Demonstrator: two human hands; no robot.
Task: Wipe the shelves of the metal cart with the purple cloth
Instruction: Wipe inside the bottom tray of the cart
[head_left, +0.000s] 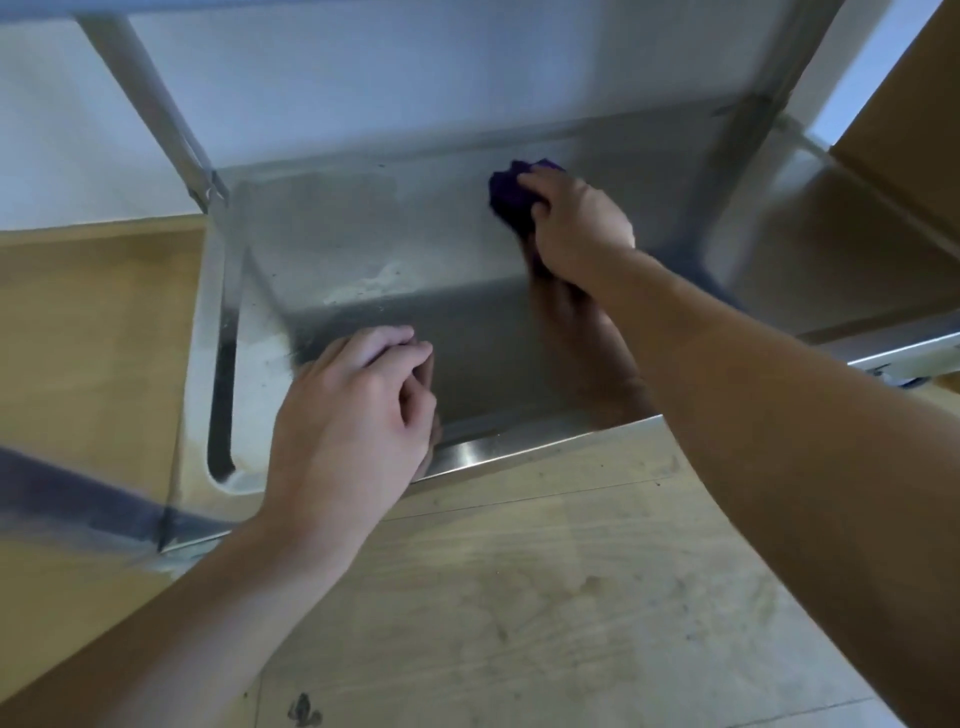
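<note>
Head view: right hand (576, 223) is down on the shelf (363, 234) of the metal cart (150, 104), fingers bunched tight round the purple cloth (511, 200), pressing it near the shelf's back right; left hand (353, 415) sits at the front rim, fingers curled; whether it grips the rim, cannot tell; wooden floor (519, 597) below.
</note>
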